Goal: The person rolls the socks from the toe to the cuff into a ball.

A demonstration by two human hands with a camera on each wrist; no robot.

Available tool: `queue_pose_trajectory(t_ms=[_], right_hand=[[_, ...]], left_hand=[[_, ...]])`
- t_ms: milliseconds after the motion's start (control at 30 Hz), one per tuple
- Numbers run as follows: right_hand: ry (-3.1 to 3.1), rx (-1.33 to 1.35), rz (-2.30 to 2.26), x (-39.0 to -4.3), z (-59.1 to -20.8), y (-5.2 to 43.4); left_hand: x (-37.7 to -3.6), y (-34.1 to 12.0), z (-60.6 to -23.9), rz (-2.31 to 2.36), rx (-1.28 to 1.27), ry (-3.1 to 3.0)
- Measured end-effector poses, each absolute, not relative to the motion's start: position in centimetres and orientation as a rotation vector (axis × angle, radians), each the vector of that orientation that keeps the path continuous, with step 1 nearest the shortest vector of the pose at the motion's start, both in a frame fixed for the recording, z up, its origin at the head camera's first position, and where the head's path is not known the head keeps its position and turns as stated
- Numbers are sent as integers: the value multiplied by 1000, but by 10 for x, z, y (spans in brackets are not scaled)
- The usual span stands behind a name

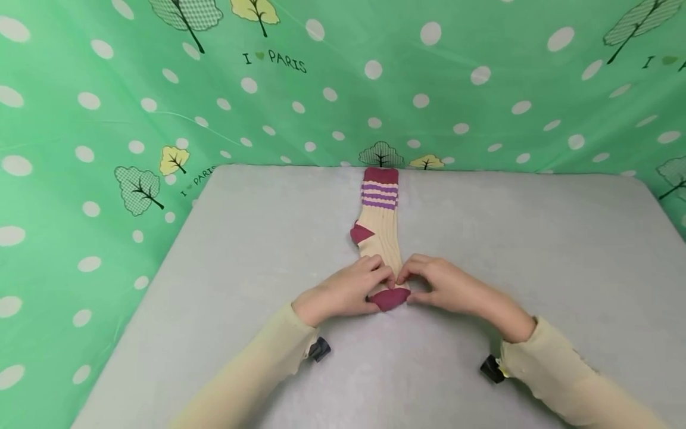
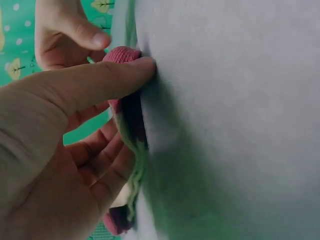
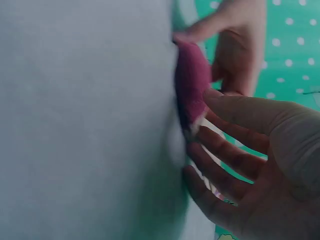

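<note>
A cream ribbed sock point(image 1: 382, 229) lies lengthwise on the grey tabletop, its cuff at the far edge. Its cuff, heel and toe are dark red, with purple stripes below the cuff. At the near end, my left hand point(image 1: 348, 289) holds the left side of the toe point(image 1: 390, 299), thumb at the near edge and fingers on top. Opposite it, my right hand point(image 1: 447, 285) has its thumb and index finger curved about the toe's right side. In the left wrist view the thumb point(image 2: 135, 70) presses on the red toe. The right wrist view shows the toe point(image 3: 192, 80) slightly raised and rounded.
The grey tabletop point(image 1: 257, 238) extends around the sock on both sides. A green cloth with white dots and printed trees point(image 1: 332, 77) hangs behind and to the left. Dark wrist devices point(image 1: 320, 350) sit under both sleeves.
</note>
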State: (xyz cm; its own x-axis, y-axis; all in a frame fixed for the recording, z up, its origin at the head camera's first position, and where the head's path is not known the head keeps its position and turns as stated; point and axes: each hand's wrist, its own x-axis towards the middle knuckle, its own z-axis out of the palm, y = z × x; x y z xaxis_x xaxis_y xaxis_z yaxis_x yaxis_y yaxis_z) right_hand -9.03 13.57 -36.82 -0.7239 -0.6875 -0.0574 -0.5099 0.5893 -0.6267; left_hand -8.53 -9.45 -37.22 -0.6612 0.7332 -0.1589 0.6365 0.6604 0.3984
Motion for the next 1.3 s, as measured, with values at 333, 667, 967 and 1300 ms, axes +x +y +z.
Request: queue_pose_trajectory(t_ms=[333, 667, 967, 1300], right_hand=[[2637, -1038, -716, -91, -375, 125], [2736, -1074, -723, -88, -378, 122], [2691, -976, -838, -90, -378, 122], [2731, -1026, -639, -90, -380, 119]], left_hand=[[-97, -99, -372, 654, 981, 2570], [-88, -91, -365, 304, 1128, 2622], [-89, -92, -370, 284, 1154, 2752], [-100, -97, -372, 739, 852, 2610]])
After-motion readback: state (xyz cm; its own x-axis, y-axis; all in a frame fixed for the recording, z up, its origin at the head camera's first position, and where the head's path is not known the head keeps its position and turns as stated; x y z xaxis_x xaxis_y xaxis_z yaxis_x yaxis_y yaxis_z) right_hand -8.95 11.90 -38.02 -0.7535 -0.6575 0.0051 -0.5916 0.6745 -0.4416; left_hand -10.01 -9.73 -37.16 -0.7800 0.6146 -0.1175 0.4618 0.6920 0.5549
